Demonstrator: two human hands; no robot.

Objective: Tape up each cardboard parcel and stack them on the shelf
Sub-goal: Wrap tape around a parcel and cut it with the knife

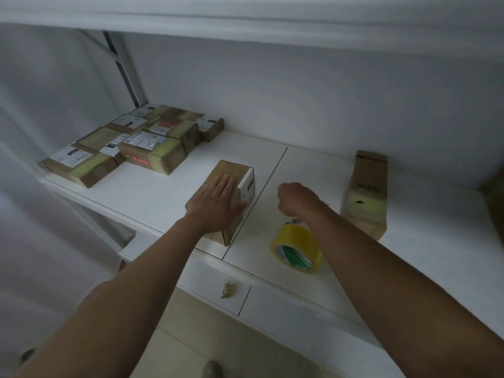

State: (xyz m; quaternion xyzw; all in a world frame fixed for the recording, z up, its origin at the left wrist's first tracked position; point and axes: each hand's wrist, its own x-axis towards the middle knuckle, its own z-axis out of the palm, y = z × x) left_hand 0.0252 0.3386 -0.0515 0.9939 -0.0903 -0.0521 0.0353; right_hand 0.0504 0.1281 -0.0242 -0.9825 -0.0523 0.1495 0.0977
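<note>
the left hand lies flat, fingers straight and together, pressing on the top face of a cardboard parcel. nothing is pinched; the palm and fingers simply rest on the box. the right hand hangs above the shelf surface with its fingers curled into a loose fist, and whether it grips anything cannot be told from this angle.

the parcel under the left hand sits on the white shelf, close to the front edge and just left of a thin seam between two shelf boards. its long axis runs from the front edge toward the back wall, roughly in line with the seam. a white label wraps its right side.

below the right wrist a roll of yellow tape stands tilted on the shelf, its open core with a green inner ring facing forward and left.

further right a second parcel lies with its long axis also running front to back, a yellow-taped band across it near its front end.

at the back left of the shelf, a group of taped parcels lies packed side by side, most showing white labels on top, with one box nearest the middle lying on top of the others.

a small scrap of crumpled tape clings to the front face of the shelf.
</note>
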